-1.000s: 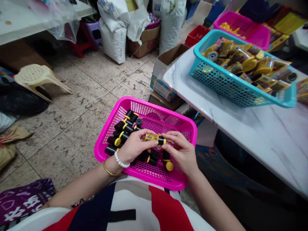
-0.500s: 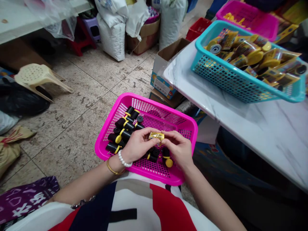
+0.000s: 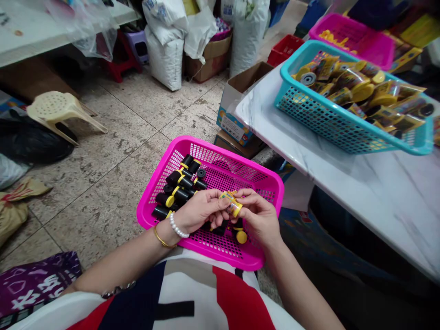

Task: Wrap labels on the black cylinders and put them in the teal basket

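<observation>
Left hand (image 3: 197,213): fingers curled in and pinching one end of a small yellow-wrapped cylinder (image 3: 229,200), with the thumb on top. A pearl bracelet (image 3: 177,228) and a gold bangle (image 3: 160,238) sit at the wrist.
Right hand (image 3: 257,215): thumb and forefinger are closed on the cylinder's other end, at its yellow cap. The other fingers are folded beneath.
Held piece: it is in the air between the two hands, tilted with the capped end lower. It is just above the near part of the pink basket (image 3: 233,176) and touches nothing else.
Pink basket: rests on the person's lap. Black cylinders with yellow caps (image 3: 178,183) are heaped in its left half. One more with a round yellow end (image 3: 241,237) lies just under the right hand.
Worktop (image 3: 343,183): marble-patterned, to the right. It carries a teal basket (image 3: 330,123) full of bagged yellow-and-black pieces (image 3: 357,91).
Further off: a second pink basket (image 3: 354,39) behind the teal one, a cardboard box (image 3: 237,105) on the floor, and a pale plastic stool (image 3: 57,107) to the left.
Doing it well (judgement): keep both pinches close to the ends so the glossy wrap lies flat. Turn the piece with the fingertips, not the wrists. Work directly over the basket so a slip lands in the mesh, not on the floor.
</observation>
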The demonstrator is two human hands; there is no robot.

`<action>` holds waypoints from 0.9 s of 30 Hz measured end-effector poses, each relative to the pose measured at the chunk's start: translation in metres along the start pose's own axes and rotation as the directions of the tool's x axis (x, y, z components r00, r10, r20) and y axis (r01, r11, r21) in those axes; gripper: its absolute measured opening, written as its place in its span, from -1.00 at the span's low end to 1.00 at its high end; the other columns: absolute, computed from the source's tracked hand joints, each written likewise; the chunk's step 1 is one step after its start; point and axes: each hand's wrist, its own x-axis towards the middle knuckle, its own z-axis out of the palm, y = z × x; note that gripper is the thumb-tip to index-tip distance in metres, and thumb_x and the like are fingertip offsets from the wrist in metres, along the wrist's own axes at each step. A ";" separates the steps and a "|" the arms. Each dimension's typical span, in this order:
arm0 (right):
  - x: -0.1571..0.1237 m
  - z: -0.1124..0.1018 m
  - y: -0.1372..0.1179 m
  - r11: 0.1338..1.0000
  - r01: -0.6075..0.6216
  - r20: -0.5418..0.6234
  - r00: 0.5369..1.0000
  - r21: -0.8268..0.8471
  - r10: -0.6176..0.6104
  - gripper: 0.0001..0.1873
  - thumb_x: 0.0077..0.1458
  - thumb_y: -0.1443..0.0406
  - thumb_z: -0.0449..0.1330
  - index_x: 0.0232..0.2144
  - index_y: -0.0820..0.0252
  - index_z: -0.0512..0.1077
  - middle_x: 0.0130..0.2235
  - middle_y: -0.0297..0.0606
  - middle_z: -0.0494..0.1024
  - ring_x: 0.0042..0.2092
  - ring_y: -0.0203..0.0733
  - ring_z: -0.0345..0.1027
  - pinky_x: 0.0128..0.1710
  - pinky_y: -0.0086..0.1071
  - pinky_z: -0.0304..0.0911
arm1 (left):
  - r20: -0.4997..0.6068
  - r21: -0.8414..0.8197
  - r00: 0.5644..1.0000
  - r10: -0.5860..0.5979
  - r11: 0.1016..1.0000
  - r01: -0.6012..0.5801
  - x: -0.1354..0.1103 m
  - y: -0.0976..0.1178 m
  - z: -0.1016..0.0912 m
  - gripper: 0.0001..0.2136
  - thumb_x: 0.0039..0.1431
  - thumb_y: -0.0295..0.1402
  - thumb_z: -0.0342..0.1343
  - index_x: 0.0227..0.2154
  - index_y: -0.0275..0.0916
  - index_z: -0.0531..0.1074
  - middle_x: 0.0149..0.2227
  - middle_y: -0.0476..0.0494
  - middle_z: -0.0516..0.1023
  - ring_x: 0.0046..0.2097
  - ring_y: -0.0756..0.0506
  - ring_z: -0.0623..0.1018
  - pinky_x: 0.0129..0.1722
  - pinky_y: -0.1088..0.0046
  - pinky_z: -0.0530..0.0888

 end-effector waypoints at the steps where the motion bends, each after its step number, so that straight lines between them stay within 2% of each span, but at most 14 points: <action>1: -0.001 0.001 0.001 1.000 -0.004 0.000 1.000 0.010 0.004 -0.86 -0.08 0.27 0.37 -0.38 0.03 0.53 -0.14 -0.25 0.42 -0.30 -0.18 0.41 -0.54 -0.32 0.44 | 0.006 -0.006 1.000 -0.021 1.000 0.021 0.000 0.000 0.001 -0.67 0.05 -0.11 0.22 -0.37 -0.30 0.34 -0.55 -0.03 0.49 -0.66 0.11 0.39 -0.71 0.67 0.27; 3: -0.002 0.002 0.001 1.000 0.011 0.002 1.000 0.004 -0.011 -0.86 -0.06 0.26 0.35 -0.37 0.02 0.52 -0.16 -0.26 0.42 -0.36 -0.21 0.40 -0.56 -0.32 0.43 | -0.001 -0.004 0.999 -0.044 0.999 0.044 0.001 -0.001 0.001 -0.66 0.04 -0.08 0.21 -0.40 -0.29 0.32 -0.59 0.00 0.47 -0.70 0.11 0.37 -0.75 0.68 0.25; 7: -0.002 0.003 -0.002 0.987 0.107 0.019 0.994 -0.121 -0.106 -0.85 -0.03 0.29 0.33 -0.32 0.01 0.54 -0.18 -0.22 0.42 -0.22 -0.13 0.39 -0.43 -0.30 0.45 | -0.032 -0.008 0.998 -0.047 0.999 0.047 0.002 -0.002 0.002 -0.65 0.04 -0.07 0.21 -0.43 -0.29 0.32 -0.60 0.00 0.47 -0.71 0.11 0.37 -0.76 0.68 0.26; 12: 0.000 0.003 0.002 0.975 0.137 -0.001 0.990 -0.177 -0.139 -0.91 0.02 0.31 0.30 -0.36 0.01 0.55 -0.23 -0.24 0.38 -0.31 -0.19 0.39 -0.48 -0.33 0.42 | -0.036 -0.029 0.996 -0.081 0.996 0.080 0.003 -0.004 0.001 -0.63 0.04 -0.04 0.19 -0.41 -0.31 0.35 -0.62 -0.01 0.46 -0.72 0.10 0.37 -0.77 0.67 0.26; 16: -0.003 0.009 -0.001 0.935 0.196 0.046 0.981 -0.294 -0.191 -0.48 -0.10 0.35 0.37 -0.05 -0.08 0.43 -0.05 -0.21 0.41 -0.09 -0.07 0.39 -0.22 -0.25 0.42 | -0.085 0.018 0.995 -0.058 0.998 0.059 0.003 -0.004 0.004 -0.61 0.02 -0.01 0.18 -0.38 -0.28 0.32 -0.64 -0.01 0.45 -0.71 0.07 0.37 -0.77 0.66 0.25; 17: -0.004 0.010 -0.004 0.907 0.222 0.070 0.975 -0.358 -0.211 -0.46 -0.10 0.36 0.36 -0.03 -0.07 0.42 -0.05 -0.20 0.43 -0.05 -0.06 0.38 -0.16 -0.23 0.40 | -0.088 0.042 0.995 -0.052 0.998 0.056 0.002 -0.004 0.006 -0.59 0.03 0.00 0.17 -0.34 -0.29 0.33 -0.63 -0.02 0.45 -0.70 0.06 0.38 -0.76 0.65 0.27; 19: -0.006 0.009 -0.011 0.831 0.263 0.094 0.964 -0.489 -0.250 -0.61 -0.02 0.38 0.30 -0.10 -0.02 0.47 -0.11 -0.20 0.48 -0.07 -0.08 0.39 -0.12 -0.24 0.38 | -0.113 0.089 0.992 -0.048 0.994 0.059 0.000 -0.006 0.012 -0.53 0.07 0.03 0.11 -0.17 -0.29 0.32 -0.59 -0.03 0.46 -0.65 0.02 0.43 -0.72 0.61 0.31; 21: -0.003 0.000 -0.021 0.774 0.275 0.039 0.950 -0.571 -0.309 -0.76 0.06 0.37 0.22 -0.18 0.04 0.51 -0.17 -0.20 0.52 -0.13 -0.11 0.42 -0.15 -0.26 0.38 | -0.170 0.168 0.984 -0.047 0.983 0.076 -0.001 -0.011 0.016 -0.43 0.12 0.07 0.02 0.03 -0.27 0.22 -0.54 -0.06 0.49 -0.61 -0.03 0.47 -0.69 0.56 0.33; 22: 0.001 -0.008 -0.029 0.756 0.271 -0.024 0.935 -0.595 -0.354 -0.78 0.08 0.35 0.20 -0.18 0.06 0.50 -0.18 -0.20 0.53 -0.16 -0.12 0.44 -0.18 -0.28 0.39 | -0.166 0.257 0.986 -0.027 0.964 0.070 -0.001 -0.014 0.017 -0.39 0.13 0.07 -0.01 0.10 -0.26 0.17 -0.51 -0.07 0.50 -0.60 -0.03 0.47 -0.68 0.55 0.33; 24: 0.013 -0.031 -0.057 0.721 0.254 -0.182 0.865 -0.645 -0.468 -0.78 0.09 0.31 0.21 -0.17 0.12 0.49 -0.20 -0.20 0.55 -0.22 -0.15 0.46 -0.25 -0.29 0.40 | -0.035 0.488 0.999 0.018 0.873 0.001 -0.004 -0.018 0.021 -0.47 0.12 -0.04 0.07 0.07 -0.24 0.27 -0.44 -0.09 0.53 -0.52 -0.03 0.48 -0.58 0.54 0.35; 26: 0.028 -0.059 -0.100 0.662 0.219 -0.337 0.722 -0.717 -0.604 -0.74 0.08 0.26 0.22 -0.16 0.19 0.47 -0.25 -0.22 0.56 -0.31 -0.19 0.47 -0.33 -0.32 0.41 | 0.177 0.697 0.984 0.026 0.702 -0.144 -0.010 -0.019 0.025 -0.67 0.07 -0.19 0.17 -0.12 -0.22 0.46 -0.40 -0.07 0.55 -0.42 -0.02 0.49 -0.47 0.55 0.34; 27: 0.037 -0.075 -0.125 0.620 0.220 -0.395 0.602 -0.753 -0.694 -0.72 0.07 0.24 0.22 -0.16 0.23 0.47 -0.26 -0.22 0.57 -0.34 -0.20 0.47 -0.37 -0.32 0.40 | 0.278 0.761 0.960 0.012 0.608 -0.228 -0.013 -0.019 0.028 -0.76 0.04 -0.24 0.20 -0.23 -0.21 0.53 -0.41 -0.06 0.55 -0.40 -0.01 0.48 -0.44 0.56 0.31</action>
